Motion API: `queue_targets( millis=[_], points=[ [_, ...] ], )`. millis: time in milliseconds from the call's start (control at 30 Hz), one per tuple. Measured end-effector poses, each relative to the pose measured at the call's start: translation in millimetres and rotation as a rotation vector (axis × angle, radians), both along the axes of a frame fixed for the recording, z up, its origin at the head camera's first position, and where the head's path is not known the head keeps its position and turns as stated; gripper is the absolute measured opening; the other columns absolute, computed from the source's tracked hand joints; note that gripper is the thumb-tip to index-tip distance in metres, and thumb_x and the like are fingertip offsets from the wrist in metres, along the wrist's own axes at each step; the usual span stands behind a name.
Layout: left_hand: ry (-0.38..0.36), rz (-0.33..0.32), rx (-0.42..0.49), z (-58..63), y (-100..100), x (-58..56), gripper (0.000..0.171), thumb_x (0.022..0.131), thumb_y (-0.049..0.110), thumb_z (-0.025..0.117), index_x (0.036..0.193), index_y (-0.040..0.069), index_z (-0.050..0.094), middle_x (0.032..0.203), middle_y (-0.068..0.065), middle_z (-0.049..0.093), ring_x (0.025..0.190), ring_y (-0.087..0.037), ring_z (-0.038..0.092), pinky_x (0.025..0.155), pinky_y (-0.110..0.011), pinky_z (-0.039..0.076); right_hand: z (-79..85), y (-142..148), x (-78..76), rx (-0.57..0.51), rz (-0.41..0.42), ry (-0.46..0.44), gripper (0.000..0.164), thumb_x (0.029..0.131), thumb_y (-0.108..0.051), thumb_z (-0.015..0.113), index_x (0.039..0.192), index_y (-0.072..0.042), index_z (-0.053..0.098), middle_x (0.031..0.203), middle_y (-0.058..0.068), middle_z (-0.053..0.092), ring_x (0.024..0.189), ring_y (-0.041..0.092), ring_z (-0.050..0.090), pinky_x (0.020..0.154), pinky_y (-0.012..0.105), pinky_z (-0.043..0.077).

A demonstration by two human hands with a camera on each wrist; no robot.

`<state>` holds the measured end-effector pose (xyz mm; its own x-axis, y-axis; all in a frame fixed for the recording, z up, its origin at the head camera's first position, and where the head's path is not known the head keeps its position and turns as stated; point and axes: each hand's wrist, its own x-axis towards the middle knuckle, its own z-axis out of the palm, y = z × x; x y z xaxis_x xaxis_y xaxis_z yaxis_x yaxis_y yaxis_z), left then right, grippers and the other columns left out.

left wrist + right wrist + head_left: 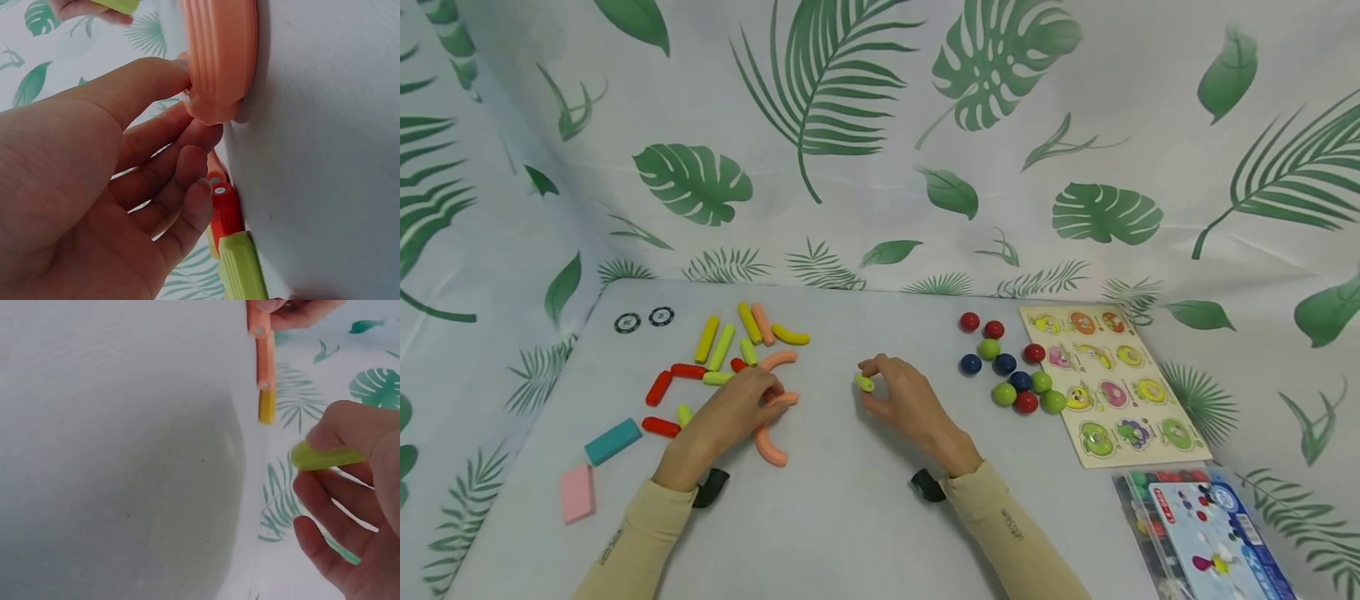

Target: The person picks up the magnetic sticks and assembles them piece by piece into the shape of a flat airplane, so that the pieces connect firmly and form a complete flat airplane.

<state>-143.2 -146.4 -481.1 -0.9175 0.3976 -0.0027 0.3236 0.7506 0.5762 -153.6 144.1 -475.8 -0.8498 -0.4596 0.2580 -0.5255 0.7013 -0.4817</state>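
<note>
My left hand (pixel 733 408) pinches a curved orange magnetic stick (pixel 222 50) between thumb and fingertips, low over the table. Another curved orange stick (pixel 771 448) lies just below that hand, and one more (pixel 778 358) lies just above it. Across the middle, my right hand (pixel 917 408) holds a light green magnetic stick (pixel 319 458) between thumb and index finger, raised off the table, its other fingers loosely bent. Around the left hand lie several straight sticks: red (pixel 659 388), yellow (pixel 707 338) and light green (pixel 722 347).
At right, several red, blue and green balls (pixel 1004 364) sit beside a wooden fruit puzzle board (pixel 1093 387). A clear plastic box (pixel 1202 533) stands near the front right. Teal (pixel 613 442) and pink (pixel 577 494) blocks and two black-and-white discs (pixel 661 316) lie at left.
</note>
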Motion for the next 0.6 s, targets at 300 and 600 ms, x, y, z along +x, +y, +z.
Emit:
queue_targets(
  millis=[300,600],
  points=[
    [0.028,-0.013,0.012,-0.9,-1.2,-1.5,0.018,0.093,0.029,0.076,0.094,0.011,0.072,0.085,0.003,0.062,0.084,-0.015,0.055,0.079,-0.034,0.05,-5.1,-6.0,-2.4,0.038,0.069,0.072,0.021,0.087,-0.02,0.082,0.106,-0.016,0.074,0.096,-0.006,0.072,0.086,0.011,0.064,0.075,0.027,0.053],
    [0.044,0.006,0.008,-2.0,-0.9,-1.5,0.02,0.094,0.026,0.075,0.098,0.007,0.072,0.091,-0.002,0.065,0.091,-0.019,0.057,0.085,-0.039,0.052,-11.9,-26.2,-3.1,0.061,0.092,0.039,0.021,0.085,-0.022,0.083,0.105,-0.014,0.079,0.093,-0.003,0.068,0.083,0.011,0.06,0.073,0.026,0.053]
  ],
)
